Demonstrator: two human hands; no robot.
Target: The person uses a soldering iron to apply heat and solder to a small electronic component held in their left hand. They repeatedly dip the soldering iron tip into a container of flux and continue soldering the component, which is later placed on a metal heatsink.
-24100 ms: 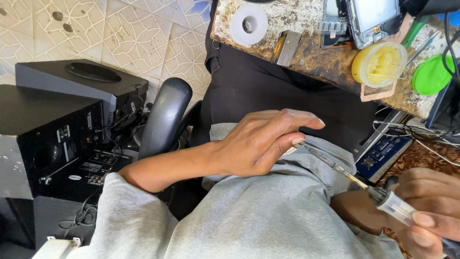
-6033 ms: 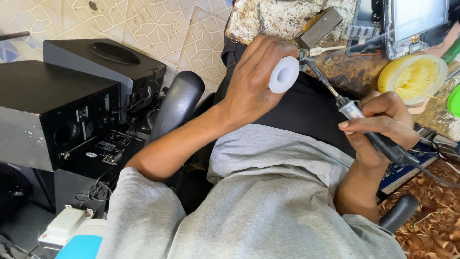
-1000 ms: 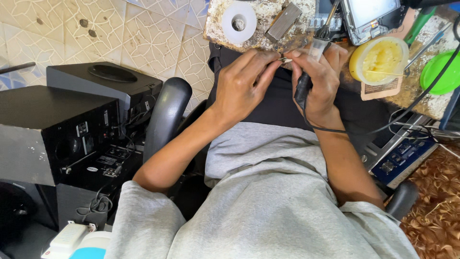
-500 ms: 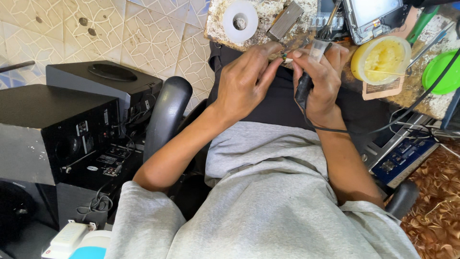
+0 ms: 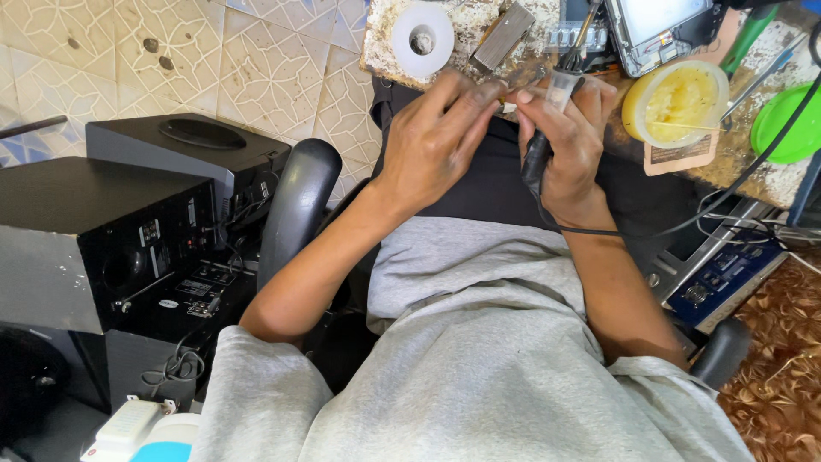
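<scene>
From my head camera I look down at my own two hands at the edge of the messy worktable (image 5: 466, 38). My right hand (image 5: 569, 141) is wrapped tight around a soldering iron (image 5: 547, 128), with its black handle in my fist and its clear, pale front part poking up toward the table. A black cord (image 5: 684, 224) runs from it across my lap. My left hand (image 5: 436, 141) is just beside it, with the fingers (image 5: 479, 98) pressed together on something tiny; I cannot tell what it is. A white tape roll (image 5: 422, 38) and a small grey block (image 5: 503, 36) lie on the table above my left hand. A yellow tub (image 5: 676, 103) sits to the right. Black speaker boxes (image 5: 128, 222) stand to my left.
</scene>
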